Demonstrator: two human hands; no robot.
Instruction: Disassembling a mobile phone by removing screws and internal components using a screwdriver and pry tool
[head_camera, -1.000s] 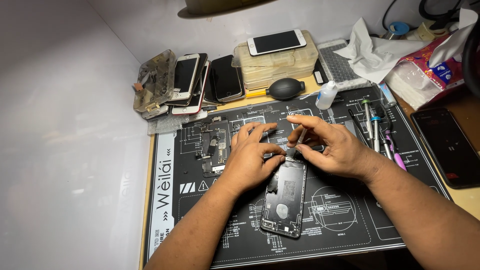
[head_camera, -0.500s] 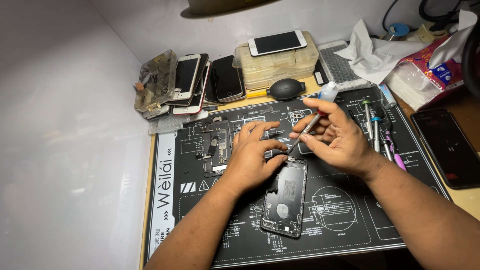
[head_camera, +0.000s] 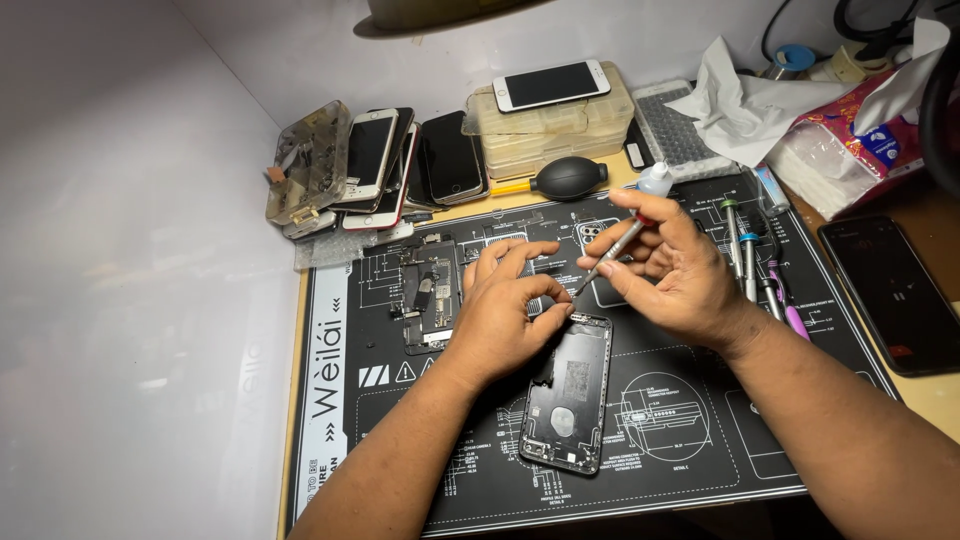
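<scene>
An opened black phone housing lies on the black repair mat. My left hand rests on the housing's top left corner, fingers curled and pinching at its upper edge. My right hand holds a slim silver screwdriver with its tip pointing down toward the housing's top edge, just right of my left fingers. What sits between my left fingertips is too small to tell.
Removed phone parts lie on the mat's left. Several phones lean at the back beside a clear parts box with a white phone on top, a black air blower, more screwdrivers, tissues, and a dark phone at right.
My right hand has lifted from the housing's top edge and turned the screwdriver upright, its handle toward the back. The left hand stays on the housing.
</scene>
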